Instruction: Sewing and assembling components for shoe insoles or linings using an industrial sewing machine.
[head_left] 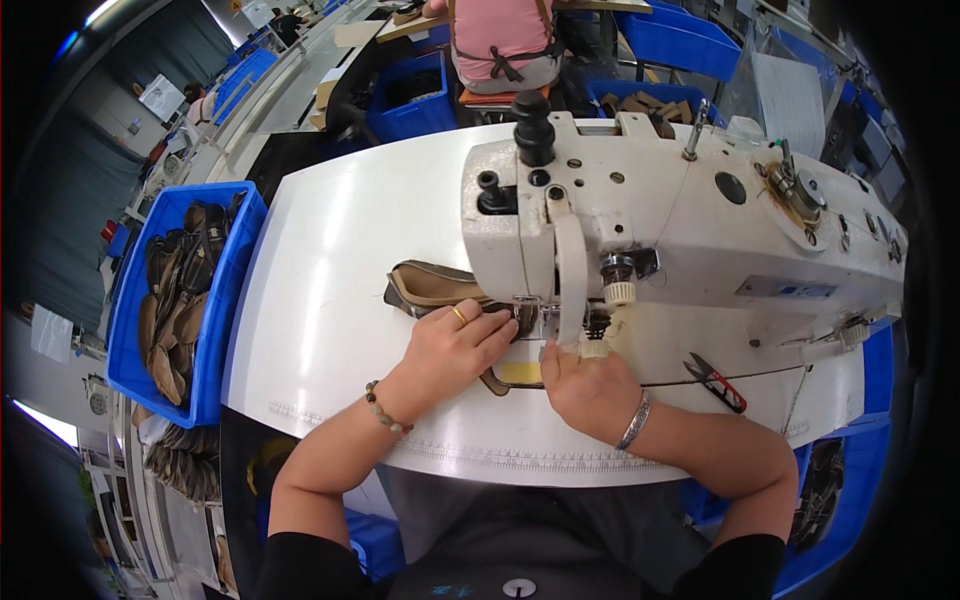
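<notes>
A brown and tan shoe upper (435, 285) lies on the white bed of the sewing machine (690, 235), its right end under the machine's head. My left hand (450, 345) grips the near side of the upper, fingertips close to the presser foot (545, 318). A dark strap-like piece (493, 383) sticks out below the left fingers, beside a yellow plate (520, 372). My right hand (595, 390) is curled just right of the needle area, its index finger beside the presser foot. What its fingers hold, if anything, is hidden.
Red-handled thread snips (715, 382) lie on the table right of my right hand. A blue bin (212, 345) full of shoe uppers stands at the left. Another blue bin (845, 500) is low at the right. Beyond the machine sits a person in pink (500, 40).
</notes>
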